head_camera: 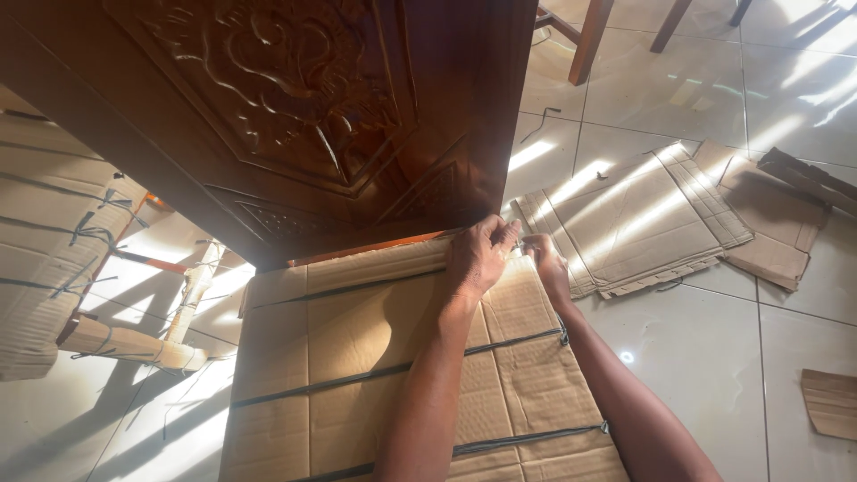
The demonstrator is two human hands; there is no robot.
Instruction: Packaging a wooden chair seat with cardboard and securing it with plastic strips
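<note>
Both my hands are at the top edge of the cardboard wrap (393, 357), where it meets the bare carved wooden panel (295, 116).

Left hand (478, 259): fingers curled and pressed together over the upper edge of the cardboard, knuckles up, gripping the rim near its right corner.

Right hand (546, 263): just beside the left, touching or nearly so. Fingertips look pinched on something thin at the corner, possibly the end of a dark strap (500, 344). The left hand covers the contact point, so I cannot say for sure what is pinched.

The cardboard wrap lies directly below me, covering the lower part of the panel. Three dark straps cross it, all seemingly in place. Above the wrap's edge the carved wood is already exposed.

Step in hand, as I judge it: unpacking, working the cardboard loose at its top right corner.

Next move, as I judge it: the straps hold the wrap tight, so the corner needs a firm, steady pull away from the wood without scraping the finish.

Around me: flat cardboard sheets (638, 219) on the tiled floor (714, 357) to the right; another strapped, cardboard-wrapped piece (45, 241) to the left.
</note>
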